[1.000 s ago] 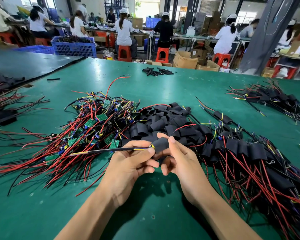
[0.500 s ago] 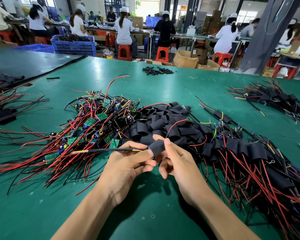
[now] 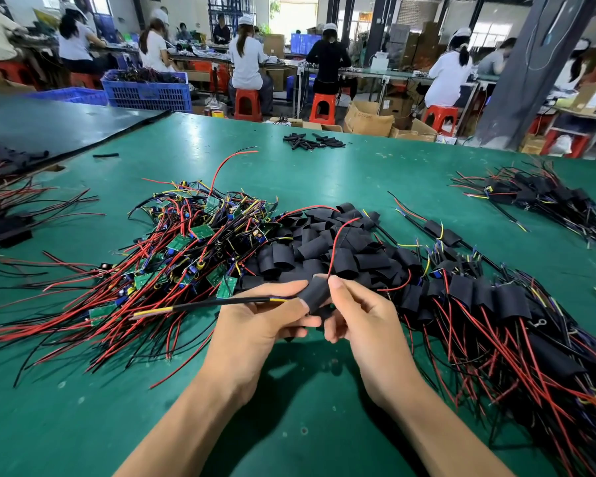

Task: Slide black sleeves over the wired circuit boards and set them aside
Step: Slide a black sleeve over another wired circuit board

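Head view: sleeving partly done.
Left grip [image 3: 255, 325] holds cable [image 3: 214, 303], right grip [image 3: 365, 325] pinches black sleeve [image 3: 315, 296]; bare circuit boards [image 3: 203, 231] remain, sleeved units [image 3: 510, 301] lie aside.

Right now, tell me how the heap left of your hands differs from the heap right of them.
The left heap shows bare green boards; the right heap has its boards covered by black sleeves. The left heap's wires fan out leftward; the right heap's run toward the near right. Both are tangles of red and black wires on the green table.
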{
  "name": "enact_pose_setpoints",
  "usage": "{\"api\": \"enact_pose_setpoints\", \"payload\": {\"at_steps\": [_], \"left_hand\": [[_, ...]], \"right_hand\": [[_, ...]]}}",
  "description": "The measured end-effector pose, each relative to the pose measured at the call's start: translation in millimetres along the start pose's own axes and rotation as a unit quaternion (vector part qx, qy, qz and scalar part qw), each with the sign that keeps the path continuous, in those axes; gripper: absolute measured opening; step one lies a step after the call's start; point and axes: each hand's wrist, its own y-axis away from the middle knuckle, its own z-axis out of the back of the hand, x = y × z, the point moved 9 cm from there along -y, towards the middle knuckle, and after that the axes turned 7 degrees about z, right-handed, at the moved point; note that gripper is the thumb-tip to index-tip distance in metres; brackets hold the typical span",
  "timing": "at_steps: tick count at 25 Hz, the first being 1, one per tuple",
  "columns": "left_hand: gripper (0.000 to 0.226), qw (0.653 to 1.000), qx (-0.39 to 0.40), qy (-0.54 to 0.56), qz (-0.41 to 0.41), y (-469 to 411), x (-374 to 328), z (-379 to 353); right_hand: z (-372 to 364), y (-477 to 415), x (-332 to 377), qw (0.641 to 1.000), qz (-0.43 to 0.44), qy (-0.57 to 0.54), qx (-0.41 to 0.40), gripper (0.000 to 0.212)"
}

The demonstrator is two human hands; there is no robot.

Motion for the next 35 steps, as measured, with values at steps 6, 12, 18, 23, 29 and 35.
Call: {"api": "enact_pose_setpoints", "payload": {"at_steps": [6, 12, 18, 23, 29, 35], "left_hand": [[0.033, 0.999, -0.017, 0.027, -0.001, -2.9, -0.6, 6.6], [0.040, 0.997, 0.037, 0.036, 0.053, -5.1, 3.5, 2.5], [0.017, 0.995, 0.025, 0.053, 0.076, -7.7, 6.9, 6.1], [0.012, 0.997, 0.014, 0.055, 0.053, -6.5, 2.0, 7.6], [0.028, 0.998, 0.000, 0.031, 0.054, -6.7, 4.6, 8.8], [0.019, 0.998, 0.002, 0.043, 0.051, -9.3, 2.6, 13.2]], "right_hand": [[-8.3, 4.4, 1.0, 1.000, 0.003, 0.023, 0.016, 0.025], [-17.7, 4.9, -13.3, 0.985, -0.092, -0.126, 0.076, 0.031], [-10.8, 0.4, -11.8, 0.972, -0.096, -0.209, 0.050, 0.021], [-16.7, 3.6, -14.8, 0.979, -0.094, -0.164, 0.079, 0.009], [-18.5, 5.3, -14.9, 0.984, -0.089, -0.115, 0.100, 0.015], [-25.9, 17.1, -24.9, 0.955, -0.210, -0.138, 0.155, 0.033]]}}
